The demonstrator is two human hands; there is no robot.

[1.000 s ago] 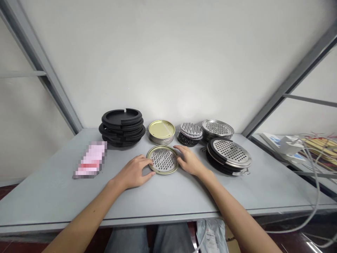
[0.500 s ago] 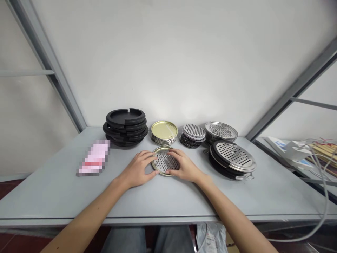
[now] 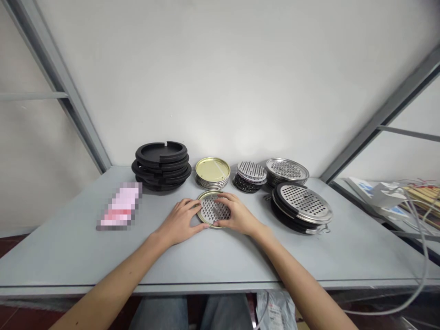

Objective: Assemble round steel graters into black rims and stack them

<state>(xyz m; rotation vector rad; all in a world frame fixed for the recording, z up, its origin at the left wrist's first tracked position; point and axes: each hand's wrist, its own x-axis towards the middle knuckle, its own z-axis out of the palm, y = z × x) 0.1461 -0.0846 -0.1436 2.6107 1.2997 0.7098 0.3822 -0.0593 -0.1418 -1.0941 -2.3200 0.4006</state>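
A shallow gold-rimmed metal lid [image 3: 205, 223] lies flat on the table in front of me. Inside it sits a round perforated metal disc [image 3: 212, 211] with rows of slots. My left hand [image 3: 181, 223] curves around the lid's left side, fingertips and thumb on its rim. From the right, my right hand [image 3: 239, 214] grips the disc, fingers at the far side and thumb near the front edge. That hand covers the right part of both pieces.
Behind stand stacks of gold lids [image 3: 212, 169], slotted discs [image 3: 251, 171] and silver-rimmed grater plates [image 3: 288, 170]. Black plastic rings [image 3: 161, 166] are piled at left, near a blurred pink object [image 3: 121, 206]. Assembled black-and-silver pieces [image 3: 302, 206] stand at right. A white cable [image 3: 424, 256] hangs at the right edge.
My right hand has shifted slightly left over the disc. My left hand stays at the lid's rim. The whole view has moved slightly.
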